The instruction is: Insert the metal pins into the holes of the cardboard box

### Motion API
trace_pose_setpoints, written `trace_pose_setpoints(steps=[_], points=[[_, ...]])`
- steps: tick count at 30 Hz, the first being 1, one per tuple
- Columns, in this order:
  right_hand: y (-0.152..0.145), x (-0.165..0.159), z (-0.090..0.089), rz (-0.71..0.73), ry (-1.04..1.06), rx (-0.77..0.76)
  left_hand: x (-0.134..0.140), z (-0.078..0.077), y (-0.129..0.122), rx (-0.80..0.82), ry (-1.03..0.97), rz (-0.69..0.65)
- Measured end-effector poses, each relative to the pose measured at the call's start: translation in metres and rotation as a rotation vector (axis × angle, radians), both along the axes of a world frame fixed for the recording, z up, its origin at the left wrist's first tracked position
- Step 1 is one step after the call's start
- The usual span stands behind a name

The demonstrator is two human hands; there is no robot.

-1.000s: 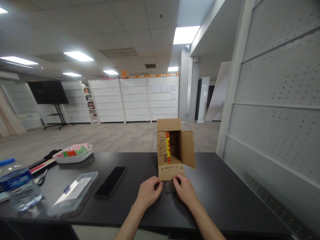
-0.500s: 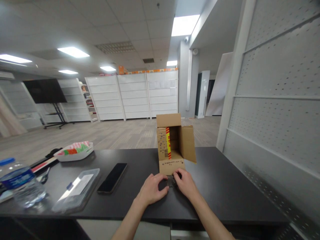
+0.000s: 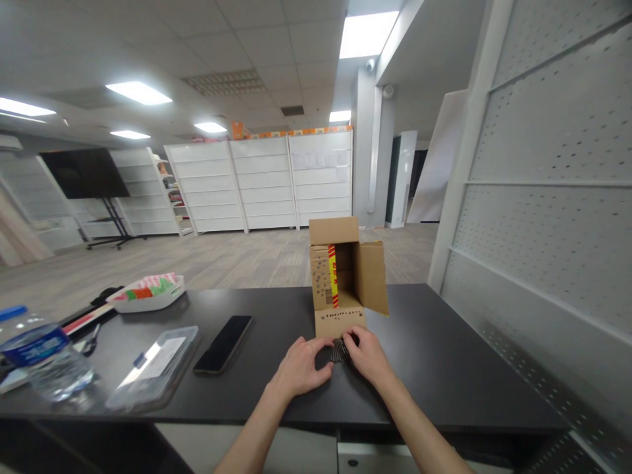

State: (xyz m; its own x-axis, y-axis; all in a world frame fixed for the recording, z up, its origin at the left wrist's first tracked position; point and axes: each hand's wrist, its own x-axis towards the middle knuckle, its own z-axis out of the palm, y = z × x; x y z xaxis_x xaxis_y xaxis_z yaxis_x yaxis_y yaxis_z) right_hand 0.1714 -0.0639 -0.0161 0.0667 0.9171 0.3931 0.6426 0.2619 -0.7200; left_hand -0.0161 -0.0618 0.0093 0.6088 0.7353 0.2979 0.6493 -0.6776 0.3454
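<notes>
A row of thin, dark metal pieces (image 3: 338, 351), like screws or nails, lies side by side on the dark table, too small to name surely. My left hand (image 3: 302, 366) rests at the row's left end, thumb and forefinger spread apart in a curve. At the right end, my right hand (image 3: 366, 352) has its fingers bent and pressed together; whatever is in them is hidden. Just behind the row stands an open cardboard box (image 3: 320, 283) on its side, mouth toward me. Its lower flap (image 3: 340, 322) lies forward, marked with dark holes or dots, and nearly meets my fingertips.
Left of my hands lie a black phone (image 3: 224, 344) and a clear plastic case (image 3: 157, 368). Farther left stand a water bottle (image 3: 44, 359) and a white basket (image 3: 148, 304) with colourful packets. A white perforated panel (image 3: 533, 250) rises along the right side.
The view has tilted down slightly, so the background sits higher. My hands stay around the row of metal pieces, with only small finger shifts; the box stays put.
</notes>
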Motion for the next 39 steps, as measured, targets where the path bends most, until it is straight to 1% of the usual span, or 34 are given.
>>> trace_pose_setpoints(steps=[8, 14, 20, 39], points=[[-0.002, -0.0001, 0.0024, 0.003, -0.001, -0.006, 0.0003, -0.0001, 0.0004, 0.016, 0.019, 0.006], [-0.0016, -0.0001, 0.0023, 0.002, 0.001, -0.004, 0.0011, 0.0014, -0.0001, -0.011, 0.024, 0.02], [-0.0016, 0.0005, 0.0028, 0.004, -0.003, -0.004, 0.0012, -0.0002, 0.0013, -0.009, -0.005, -0.002], [-0.0001, 0.0014, -0.0004, 0.002, -0.003, -0.001, -0.0001, -0.0023, 0.0036, 0.004, -0.011, -0.013]])
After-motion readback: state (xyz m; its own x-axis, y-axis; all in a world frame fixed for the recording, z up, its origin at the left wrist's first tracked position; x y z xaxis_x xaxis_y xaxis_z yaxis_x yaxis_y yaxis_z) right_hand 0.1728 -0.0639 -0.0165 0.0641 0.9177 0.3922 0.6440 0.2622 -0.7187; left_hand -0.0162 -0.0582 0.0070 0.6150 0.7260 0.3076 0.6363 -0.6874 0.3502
